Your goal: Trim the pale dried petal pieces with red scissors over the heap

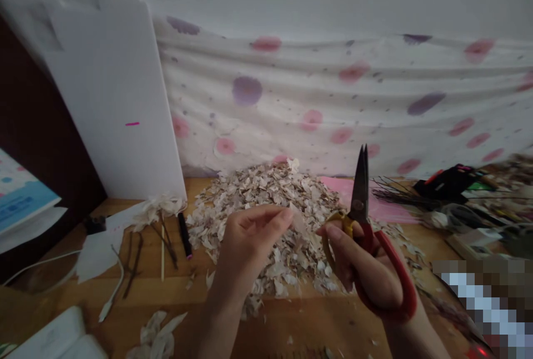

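Observation:
My left hand (253, 237) is closed in a pinch, holding a thin, pale, petal-like flake (298, 221) at its fingertips. In my right hand (366, 267) is a pair of scissors (360, 198) with red and yellow handles. Its dark blades point upward, nearly together, to the right of the flake and apart from it. Below and behind both hands spreads a large heap of dry whitish-beige flakes (266, 187) on the wooden table (300, 323).
Left of the heap lie a black marker (184, 236), thin twigs (133, 264), a pale petal bundle (160, 210) and a white cable (120, 276). A white board (120, 87) stands behind. On the right are pink sheeting (387, 209), dark wires (391, 190) and clutter.

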`<control>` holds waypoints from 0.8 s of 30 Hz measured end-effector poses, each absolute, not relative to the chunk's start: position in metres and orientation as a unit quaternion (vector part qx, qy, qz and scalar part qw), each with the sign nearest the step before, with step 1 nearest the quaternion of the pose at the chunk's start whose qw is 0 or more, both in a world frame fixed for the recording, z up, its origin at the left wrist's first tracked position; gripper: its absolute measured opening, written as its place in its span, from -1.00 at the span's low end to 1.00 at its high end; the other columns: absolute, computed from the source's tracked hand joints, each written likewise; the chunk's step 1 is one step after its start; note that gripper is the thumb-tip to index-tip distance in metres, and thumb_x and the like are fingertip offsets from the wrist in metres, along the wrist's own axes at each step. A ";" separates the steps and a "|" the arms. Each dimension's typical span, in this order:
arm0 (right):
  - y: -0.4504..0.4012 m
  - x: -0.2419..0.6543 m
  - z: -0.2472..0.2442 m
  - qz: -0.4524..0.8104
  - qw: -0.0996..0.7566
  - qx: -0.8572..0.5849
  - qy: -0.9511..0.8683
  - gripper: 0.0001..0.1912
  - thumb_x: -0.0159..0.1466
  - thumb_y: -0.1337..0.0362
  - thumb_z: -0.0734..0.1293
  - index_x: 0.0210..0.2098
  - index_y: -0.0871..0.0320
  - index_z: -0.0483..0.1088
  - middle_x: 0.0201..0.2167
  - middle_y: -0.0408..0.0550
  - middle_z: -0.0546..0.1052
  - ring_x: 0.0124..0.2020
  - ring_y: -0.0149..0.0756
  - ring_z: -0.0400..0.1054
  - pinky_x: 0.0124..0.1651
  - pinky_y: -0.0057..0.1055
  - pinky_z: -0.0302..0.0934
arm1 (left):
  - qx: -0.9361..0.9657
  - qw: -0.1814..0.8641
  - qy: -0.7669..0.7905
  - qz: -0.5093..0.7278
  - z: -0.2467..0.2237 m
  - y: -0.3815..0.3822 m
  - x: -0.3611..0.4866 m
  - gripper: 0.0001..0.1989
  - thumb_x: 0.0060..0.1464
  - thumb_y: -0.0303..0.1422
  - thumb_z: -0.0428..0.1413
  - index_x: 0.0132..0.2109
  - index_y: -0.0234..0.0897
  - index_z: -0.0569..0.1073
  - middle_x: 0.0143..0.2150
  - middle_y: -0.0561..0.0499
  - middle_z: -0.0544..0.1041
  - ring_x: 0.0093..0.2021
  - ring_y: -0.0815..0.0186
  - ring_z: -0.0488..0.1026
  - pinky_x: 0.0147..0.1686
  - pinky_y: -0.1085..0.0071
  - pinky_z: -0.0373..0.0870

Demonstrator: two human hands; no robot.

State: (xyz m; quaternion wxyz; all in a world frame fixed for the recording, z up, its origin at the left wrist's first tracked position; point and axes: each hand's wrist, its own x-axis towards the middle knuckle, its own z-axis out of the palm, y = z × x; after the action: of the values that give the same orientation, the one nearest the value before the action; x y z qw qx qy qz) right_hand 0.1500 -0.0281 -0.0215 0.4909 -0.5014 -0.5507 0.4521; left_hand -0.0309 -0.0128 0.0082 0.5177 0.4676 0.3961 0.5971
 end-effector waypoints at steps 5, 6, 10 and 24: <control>-0.029 0.146 -0.018 0.509 0.494 -0.469 -0.526 -0.49 0.19 -0.17 0.42 -0.24 0.19 0.42 -0.81 -0.29 0.24 -0.78 -0.50 0.07 -0.68 -0.57 -0.07 | 0.482 0.504 0.389 0.602 0.005 -0.012 -0.027 -0.92 0.01 -0.33 0.28 -0.39 -0.20 0.67 -0.38 0.03 0.67 -0.30 0.31 0.56 -0.27 0.47 0.46; -0.030 0.144 -0.018 0.515 0.492 -0.471 -0.521 -0.47 0.17 -0.19 0.42 -0.26 0.19 0.41 -0.83 -0.30 0.22 -0.80 -0.52 0.04 -0.68 -0.58 -0.10 | 0.491 0.498 0.385 0.603 0.005 -0.013 -0.025 -0.92 0.01 -0.34 0.28 -0.40 -0.20 0.67 -0.38 0.03 0.67 -0.30 0.31 0.56 -0.26 0.47 0.46; -0.031 0.137 -0.018 0.529 0.470 -0.489 -0.510 -0.46 0.11 -0.21 0.44 -0.36 0.16 0.35 -0.85 -0.32 0.20 -0.82 -0.55 -0.01 -0.72 -0.61 -0.16 | 0.498 0.496 0.381 0.601 0.004 -0.016 -0.017 -0.91 0.03 -0.40 0.26 -0.41 -0.19 0.67 -0.38 0.07 0.67 -0.30 0.34 0.56 -0.24 0.49 0.45; -0.033 0.141 -0.010 0.589 0.431 -0.391 -0.561 -0.48 0.27 -0.09 0.37 -0.58 0.16 0.23 -0.83 -0.31 0.13 -0.81 -0.57 -0.01 -0.74 -0.64 -0.08 | 0.467 0.587 0.314 0.583 -0.007 -0.009 -0.012 -0.87 0.07 -0.34 0.27 -0.41 -0.22 0.65 -0.46 0.08 0.62 -0.39 0.42 0.51 -0.28 0.55 0.43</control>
State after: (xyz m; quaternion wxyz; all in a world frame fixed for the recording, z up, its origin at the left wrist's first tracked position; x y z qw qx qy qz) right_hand 0.1410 -0.0327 -0.0104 0.4306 -0.3909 -0.5614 0.5887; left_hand -0.0124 -0.0090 -0.0074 0.5870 0.4665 0.3137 0.5826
